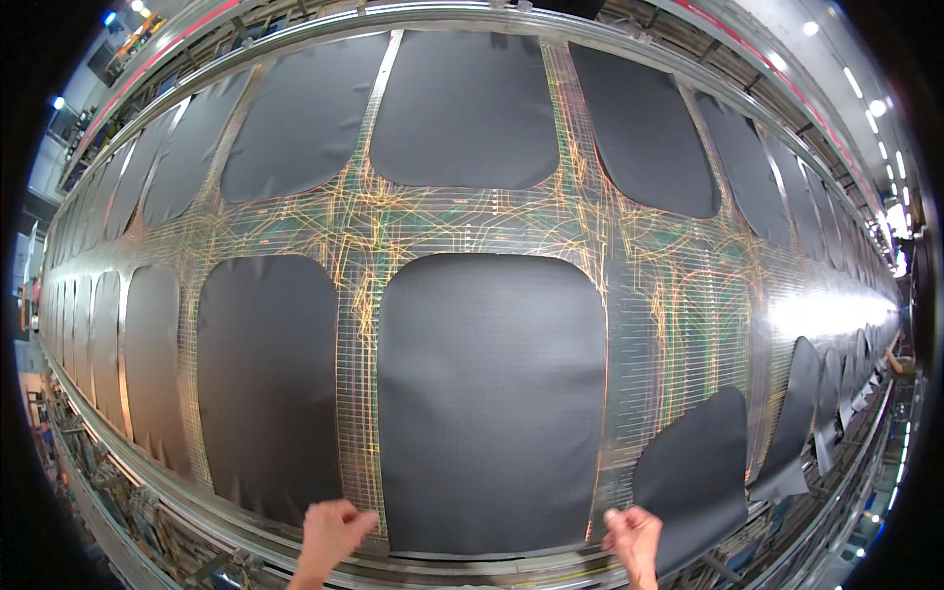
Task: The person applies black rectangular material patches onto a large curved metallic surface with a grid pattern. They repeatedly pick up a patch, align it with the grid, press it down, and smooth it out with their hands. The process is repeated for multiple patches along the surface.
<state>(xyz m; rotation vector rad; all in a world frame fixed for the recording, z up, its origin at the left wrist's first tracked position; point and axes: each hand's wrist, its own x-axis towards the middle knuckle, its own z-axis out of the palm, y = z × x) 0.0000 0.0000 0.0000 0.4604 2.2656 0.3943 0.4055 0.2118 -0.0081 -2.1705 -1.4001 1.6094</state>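
A large black sheet [490, 413] with rounded far corners lies flat on the long metal table in front of me. Close to its near left corner is my left hand [336, 531], fingers curled in with nothing showing between them. It is above the gap separating this sheet from another black sheet [267, 383] on the left. Beyond the near right edge, my right hand [634, 536] is closed too, its bent fingers apart from the sheet and holding nothing that I can see. Right of that hand, a black sheet [693, 472] hangs partly over the near edge.
Dense yellow, orange and green lines cover the table surface [678, 295]. A far row of similar black sheets [465, 108] extends both ways. Metal rails [492, 568] run along the near edge. More sheets [792, 423] droop over the edge at right, where glare whitens the table.
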